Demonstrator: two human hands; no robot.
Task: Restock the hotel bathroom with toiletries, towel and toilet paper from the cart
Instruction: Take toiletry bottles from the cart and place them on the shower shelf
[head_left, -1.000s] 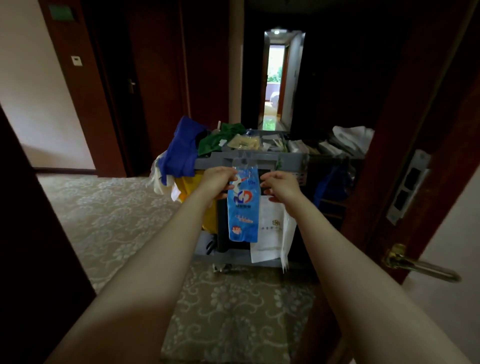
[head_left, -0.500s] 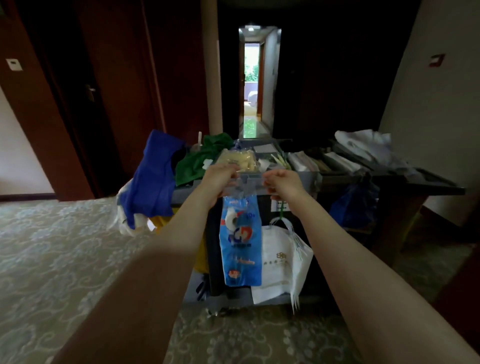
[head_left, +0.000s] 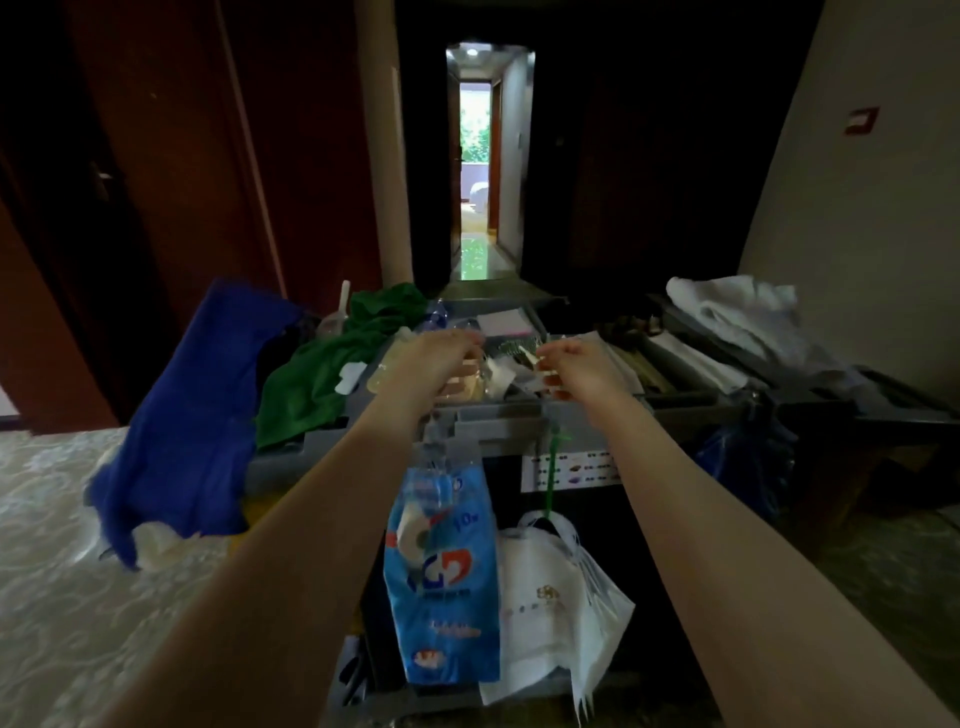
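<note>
the toilet paper pack (head_left: 441, 587) is a long blue plastic bag with red and white printing and a picture of a roll. the plastic at its top is clear. it hangs at the front edge of the grey cart (head_left: 498, 423) with its long axis straight up and down. the clear end is up at the rim and the printed end is down near the cart's base. just to its right, touching it, a white bag (head_left: 550, 603) hangs from a green strap (head_left: 552, 467).

both hands reach out over the cart's top tray, near each other but apart. the right grip (head_left: 579, 371) has thumb and fingers pinched on what looks like a small white packet (head_left: 531, 358), though blur makes that uncertain. the left grip (head_left: 436, 364) is curled, knuckles up, over a clear bag of yellowish items (head_left: 382, 376); i cannot tell whether it holds anything.

a blue cloth (head_left: 192, 415) and a green cloth (head_left: 322, 379) drape over the cart's left side. white towels (head_left: 737, 312) lie on its right end.
</note>
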